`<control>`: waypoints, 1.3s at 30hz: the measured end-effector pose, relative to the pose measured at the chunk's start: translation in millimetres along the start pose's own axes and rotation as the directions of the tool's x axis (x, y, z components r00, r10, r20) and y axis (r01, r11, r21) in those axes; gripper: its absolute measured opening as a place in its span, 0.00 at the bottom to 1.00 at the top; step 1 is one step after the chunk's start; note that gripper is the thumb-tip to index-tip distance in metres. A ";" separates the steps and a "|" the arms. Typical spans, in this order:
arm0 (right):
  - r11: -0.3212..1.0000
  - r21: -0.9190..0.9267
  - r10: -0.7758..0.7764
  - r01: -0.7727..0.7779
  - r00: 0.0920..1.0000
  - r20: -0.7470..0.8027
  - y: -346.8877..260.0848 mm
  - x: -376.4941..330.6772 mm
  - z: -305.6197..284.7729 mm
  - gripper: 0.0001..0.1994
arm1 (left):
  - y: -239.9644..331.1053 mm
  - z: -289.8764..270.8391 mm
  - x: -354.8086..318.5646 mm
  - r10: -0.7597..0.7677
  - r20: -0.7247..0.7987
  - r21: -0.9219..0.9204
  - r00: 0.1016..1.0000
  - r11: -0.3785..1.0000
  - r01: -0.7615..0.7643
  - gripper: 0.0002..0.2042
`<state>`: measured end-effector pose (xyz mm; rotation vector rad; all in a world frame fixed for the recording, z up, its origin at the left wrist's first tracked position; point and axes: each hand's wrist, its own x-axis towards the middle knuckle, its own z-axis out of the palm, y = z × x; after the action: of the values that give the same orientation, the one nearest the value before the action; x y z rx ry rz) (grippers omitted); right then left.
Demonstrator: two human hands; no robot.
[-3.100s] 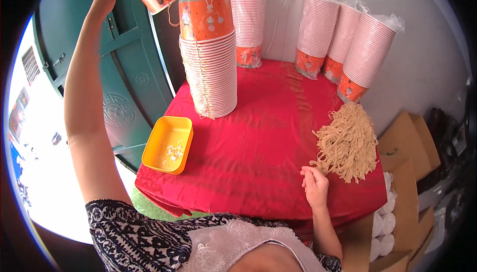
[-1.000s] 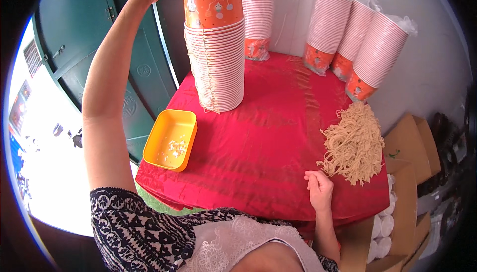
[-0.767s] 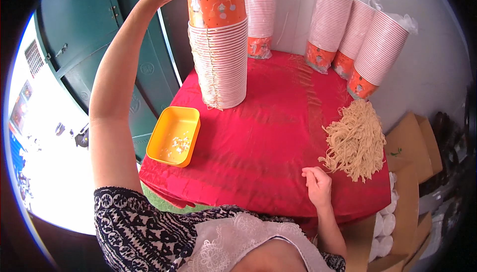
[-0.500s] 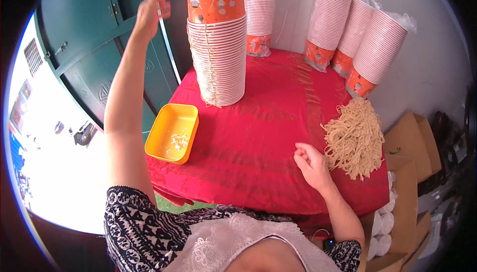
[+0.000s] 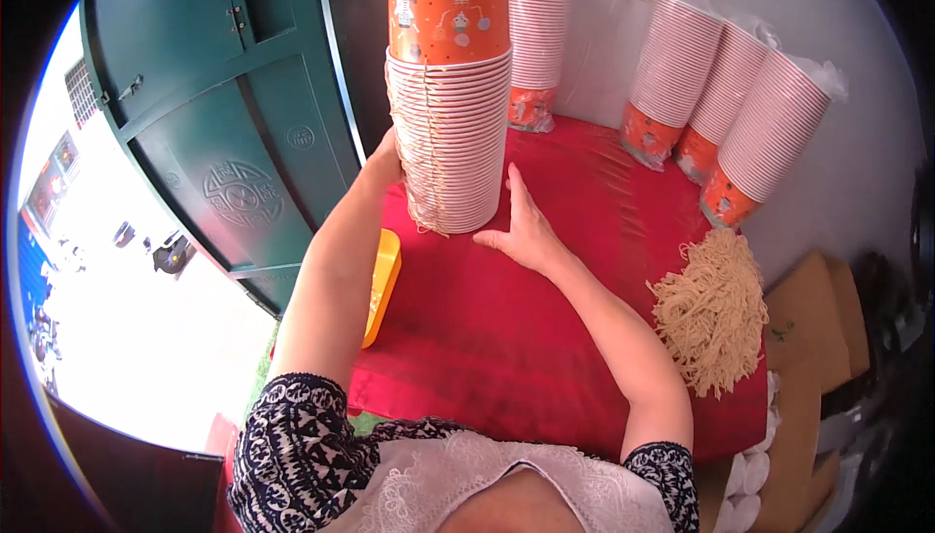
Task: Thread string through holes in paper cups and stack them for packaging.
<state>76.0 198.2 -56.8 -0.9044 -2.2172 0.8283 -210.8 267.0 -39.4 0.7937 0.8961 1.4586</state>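
A tall stack of nested paper buckets point(image 5: 453, 148) stands upside down on the red-covered table, its top bucket orange with a green end. Beige strings run down the stack's side. At the left flank of the stack is my left hand point(image 5: 388, 156), its fingers mostly hidden behind the rims. My right hand point(image 5: 529, 231) is open beside the lower right of the stack, thumb and fingers apart, with a small gap to the rims. Partly covered by my left forearm, a yellow plastic tub point(image 5: 386, 280) sits on the table; some white bits show in it.
A heap of beige strings point(image 5: 716, 309) lies at the table's right edge. Several plastic-wrapped bucket stacks point(image 5: 672, 75) stand along the back wall. An open cardboard box point(image 5: 794, 397) with white rolls is at the right; a green door point(image 5: 234, 124) is at the left.
My left hand has come down from beside the top of the stack to its left side. My right hand has moved from near the string heap to the stack's right side.
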 end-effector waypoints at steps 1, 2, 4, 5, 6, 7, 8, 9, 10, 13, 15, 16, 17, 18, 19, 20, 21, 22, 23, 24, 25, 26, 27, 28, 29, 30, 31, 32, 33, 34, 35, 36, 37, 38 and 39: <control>0.994 0.014 -0.108 0.109 0.992 -0.067 5.2 12.3 6.8 0.62 | -0.2 5.5 -2.1 0.020 -0.015 0.040 1.000 0.999 -0.019 0.25; 0.976 0.021 -0.211 0.216 0.968 -0.137 10.9 24.2 11.8 0.63 | 3.9 10.2 -2.9 -0.038 -0.049 0.029 0.998 0.999 0.039 0.26; 0.973 -0.012 -0.227 0.229 0.955 -0.189 16.0 42.9 19.3 0.65 | 5.7 10.8 -7.0 -0.078 -0.074 0.027 0.994 0.996 0.080 0.30; 0.974 -0.023 -0.225 0.226 0.949 -0.222 19.6 49.3 20.2 0.65 | 6.8 10.2 -6.3 -0.090 -0.069 0.023 0.994 0.996 0.092 0.30; 0.980 -0.028 -0.201 0.199 0.957 -0.210 20.4 53.4 20.1 0.63 | 7.3 8.2 -6.0 -0.102 -0.067 0.017 0.993 0.995 0.103 0.31; 0.979 -0.022 -0.201 0.201 0.957 -0.208 22.1 56.9 24.3 0.63 | 8.9 11.9 -9.6 -0.087 -0.086 0.039 0.992 0.995 0.091 0.31; 0.975 0.008 -0.215 0.224 0.944 -0.249 24.5 60.3 29.5 0.61 | 8.5 7.8 -5.1 -0.093 -0.060 0.015 0.994 0.995 0.094 0.32; 0.969 0.037 -0.223 0.244 0.930 -0.292 24.1 60.0 32.0 0.60 | 8.2 9.4 -5.3 -0.102 -0.032 -0.008 0.994 0.995 0.101 0.32; 0.970 0.041 -0.218 0.241 0.930 -0.296 24.6 58.6 30.7 0.60 | 7.0 13.4 -5.2 -0.079 -0.068 -0.017 0.995 0.997 0.078 0.32; 0.990 0.001 -0.133 0.140 0.943 -0.306 20.7 40.7 19.3 0.59 | -2.3 35.0 -9.8 -0.027 0.056 -0.145 0.998 0.989 0.034 0.31; 0.994 -0.020 -0.104 0.104 0.936 -0.335 17.4 24.1 7.0 0.59 | -9.7 64.5 -17.6 -0.047 0.022 -0.204 0.999 0.978 0.051 0.30; 0.994 -0.027 -0.106 0.103 0.932 -0.346 7.4 13.3 0.8 0.59 | -9.4 70.8 -22.4 -0.020 0.036 -0.216 0.999 0.976 0.028 0.29; 0.998 -0.019 -0.066 0.064 0.940 -0.336 -2.9 1.8 -4.3 0.60 | -11.1 67.4 -23.1 0.003 0.084 -0.202 0.996 0.979 0.014 0.29; 0.996 -0.051 -0.090 0.076 0.924 -0.371 -4.2 -11.3 -14.5 0.60 | -11.5 88.4 -29.8 0.017 0.066 -0.166 0.998 0.986 -0.006 0.29; 0.992 -0.082 -0.117 0.092 0.911 -0.394 -6.4 -23.4 -21.6 0.61 | -8.3 111.5 -50.6 -0.008 0.046 -0.141 0.999 0.990 0.015 0.30; 0.993 -0.104 -0.097 0.059 0.903 -0.419 -9.6 -38.1 -28.7 0.61 | -16.4 109.1 -38.8 -0.052 0.115 -0.174 0.992 0.982 0.072 0.31; 0.994 -0.107 -0.068 0.023 0.895 -0.441 -12.7 -56.1 -36.6 0.61 | -15.9 127.1 -53.6 -0.103 0.137 -0.160 0.985 0.979 0.124 0.31; 0.994 -0.109 -0.071 0.024 0.887 -0.455 -15.8 -72.0 -42.6 0.61 | -20.1 134.2 -58.5 -0.107 0.190 -0.168 0.976 0.976 0.140 0.31; 0.994 -0.110 -0.073 0.024 0.880 -0.469 -20.5 -88.9 -47.7 0.61 | -27.9 141.9 -64.9 -0.128 0.202 -0.163 0.971 0.973 0.163 0.31; 0.998 -0.062 -0.026 -0.005 0.871 -0.491 -28.9 -107.3 -52.3 0.61 | -33.1 158.4 -79.3 -0.154 0.160 -0.113 0.975 0.978 0.174 0.32; 0.995 -0.087 -0.081 0.040 0.843 -0.531 -25.0 -122.6 -53.5 0.61 | -43.1 171.6 -86.0 -0.169 0.145 -0.108 0.975 0.977 0.185 0.31; 0.990 -0.115 -0.135 0.084 0.812 -0.567 -20.3 -137.5 -52.8 0.61 | -54.4 181.5 -91.2 -0.183 0.129 -0.101 0.975 0.975 0.196 0.31; 0.994 -0.108 -0.058 -0.005 0.816 -0.576 -16.5 -154.3 -47.3 0.61 | -68.1 179.6 -91.2 -0.137 0.206 -0.097 0.969 0.982 0.159 0.30; 0.996 -0.079 -0.018 -0.035 0.814 -0.581 -14.2 -170.0 -45.4 0.60 | -77.0 189.2 -103.6 -0.166 0.254 -0.107 0.953 0.974 0.198 0.30; 0.997 -0.048 0.024 -0.065 0.810 -0.587 -12.3 -183.4 -44.2 0.60 | -90.3 187.7 -104.9 -0.165 0.310 -0.114 0.936 0.971 0.209 0.29; 0.997 -0.043 0.027 -0.066 0.806 -0.592 -17.4 -193.5 -45.9 0.60 | -99.3 189.0 -109.7 -0.105 0.257 -0.054 0.961 0.991 0.122 0.30; 0.995 -0.035 0.052 -0.090 0.805 -0.591 -20.0 -202.2 -49.9 0.60 | -106.1 182.5 -110.4 -0.141 0.282 -0.053 0.949 0.985 0.162 0.31; 0.994 -0.025 0.072 -0.107 0.807 -0.586 -21.3 -206.3 -50.5 0.60 | -112.6 174.6 -106.3 -0.139 0.183 -0.030 0.973 0.989 0.147 0.33; 0.993 -0.079 0.018 -0.086 0.779 -0.627 -17.6 -211.7 -50.9 0.59 | -110.9 201.8 -124.4 -0.219 0.094 -0.084 0.971 0.970 0.227 0.35; 0.989 -0.094 0.030 -0.115 0.777 -0.628 -13.3 -214.5 -48.4 0.59 | -113.2 196.6 -120.9 -0.282 0.084 -0.098 0.956 0.952 0.289 0.35; 0.983 -0.109 0.044 -0.145 0.775 -0.631 -8.6 -218.8 -44.6 0.60 | -139.6 185.7 -96.7 -0.306 0.113 -0.079 0.945 0.945 0.316 0.35; 0.961 -0.185 0.046 -0.207 0.776 -0.629 -7.3 -222.5 -42.4 0.62 | -147.1 137.1 -76.2 -0.215 0.233 0.368 0.948 0.922 0.119 0.35; 0.962 -0.189 0.050 -0.199 0.805 -0.592 -10.6 -217.2 -39.7 0.62 | -140.0 86.8 -41.8 -0.146 0.365 0.697 0.920 0.697 -0.166 0.35; 0.962 -0.194 0.053 -0.191 0.831 -0.554 -17.5 -213.3 -40.6 0.63 | -128.0 25.7 -18.1 -0.142 0.501 0.840 0.854 0.316 -0.441 0.36; 0.967 -0.178 0.066 -0.181 0.855 -0.514 -26.0 -208.6 -41.3 0.63 | -129.3 -2.2 0.0 -0.199 0.603 0.765 0.773 -0.129 -0.630 0.36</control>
<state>218.2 38.8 -72.0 -1.2238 -1.8155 0.3382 -151.6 268.8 -154.4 2.6011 1.3525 0.3008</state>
